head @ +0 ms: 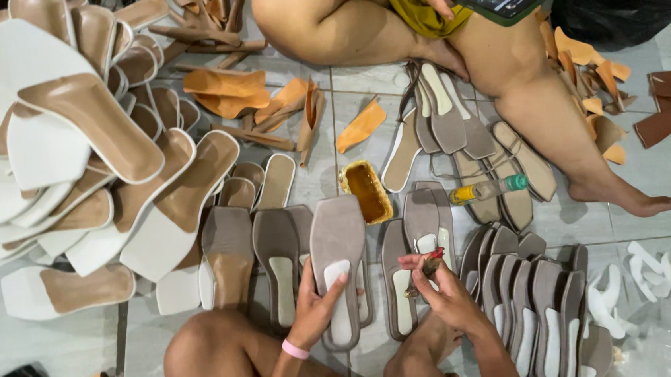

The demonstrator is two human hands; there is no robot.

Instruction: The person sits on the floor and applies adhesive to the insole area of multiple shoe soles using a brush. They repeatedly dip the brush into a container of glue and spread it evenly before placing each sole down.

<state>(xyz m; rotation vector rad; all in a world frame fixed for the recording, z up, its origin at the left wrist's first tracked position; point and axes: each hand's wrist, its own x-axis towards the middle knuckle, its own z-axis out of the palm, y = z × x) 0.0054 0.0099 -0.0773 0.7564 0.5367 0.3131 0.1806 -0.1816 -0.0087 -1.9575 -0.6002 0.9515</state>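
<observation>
Bare forearms and bare knees; a pink band circles the wrist just behind the left hand (313, 310); no sleeves show.

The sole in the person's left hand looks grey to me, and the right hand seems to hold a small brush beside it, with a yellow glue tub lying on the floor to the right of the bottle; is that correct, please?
Nearly. The head view shows the yellow glue tub left of the bottle, not right. The rest holds: the left hand grips a grey sole, and the right hand holds a small brush beside it.
</observation>
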